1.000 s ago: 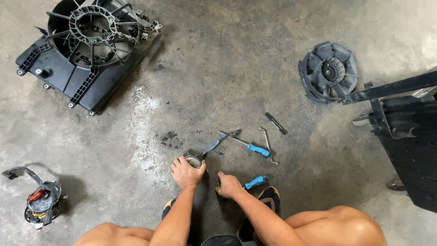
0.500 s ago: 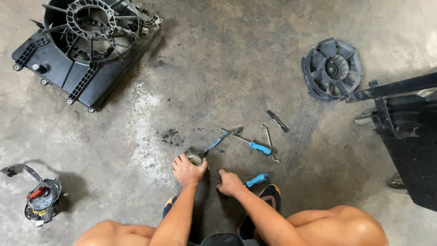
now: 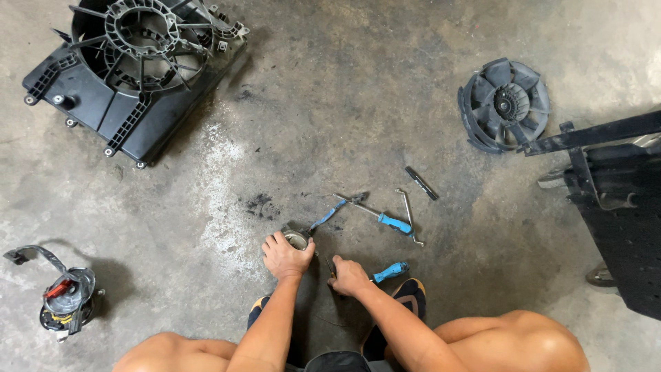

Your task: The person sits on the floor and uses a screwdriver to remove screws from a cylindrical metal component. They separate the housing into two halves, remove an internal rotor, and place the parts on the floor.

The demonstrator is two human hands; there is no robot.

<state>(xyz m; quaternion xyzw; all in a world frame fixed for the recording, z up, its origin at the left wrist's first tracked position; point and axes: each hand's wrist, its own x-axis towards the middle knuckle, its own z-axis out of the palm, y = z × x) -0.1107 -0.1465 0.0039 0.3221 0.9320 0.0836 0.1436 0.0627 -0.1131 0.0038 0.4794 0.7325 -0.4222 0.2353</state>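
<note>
The left hand [image 3: 285, 255] is gripping a small round metal part [image 3: 297, 238] on the floor [image 3: 358, 110]; the right hand [image 3: 348, 275], fingers closed on a blue-handled tool [image 3: 390, 271], should be working beside it while the part is being kept steady.

Obscured and cut-off items
Left hand [image 3: 286, 256] covers most of the metal ring [image 3: 297, 238]; right hand [image 3: 348, 276] hides the blue tool's [image 3: 390, 271] tip. Shroud [image 3: 131, 76] cropped at top edge, black frame [image 3: 613, 207] at right.

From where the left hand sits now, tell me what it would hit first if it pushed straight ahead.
The left hand points up-frame, its fingers on a small round metal part. That comes first; beyond it lie only a dark oil stain and bare concrete floor, as far as visible.
</note>
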